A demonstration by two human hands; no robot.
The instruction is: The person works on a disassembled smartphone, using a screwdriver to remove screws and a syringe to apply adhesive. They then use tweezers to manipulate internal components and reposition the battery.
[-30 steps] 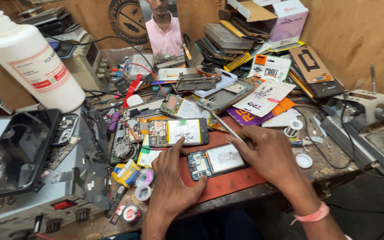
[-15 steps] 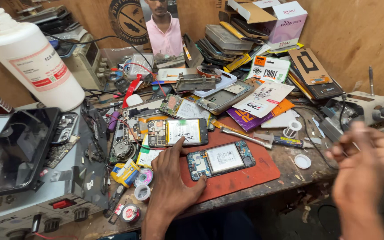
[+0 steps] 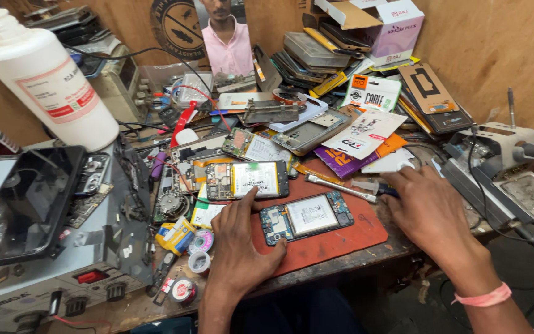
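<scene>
Flagging risks on this one, quick. My left hand (image 3: 242, 247) lies flat on the red mat (image 3: 353, 238), fingers spread, index tip at the lower edge of the upper opened phone (image 3: 248, 180).

Reviewer: And the other opened phone?

Me: The lower opened phone (image 3: 307, 216) lies back-off on the mat, between my two hands, battery and boards bare. My left thumb sits just beside its near corner.

Reviewer: Right hand?

Me: My right hand (image 3: 431, 213) is knuckles up, with its fingers curled over the dark handle end of the screwdriver (image 3: 341, 187). I cannot tell whether they actually pinch it; the hand hides the fingertips.

Reviewer: So what can go wrong?

Me: The metal shaft lies close above that bare battery. I judge a careless swing could jab or scrape it. The phone is loose on the mat, so a nudge from my left thumb could slide it. The tape rolls (image 3: 200, 263) by my left wrist sit near the bench edge, and a forearm sweep could knock them off.
</scene>
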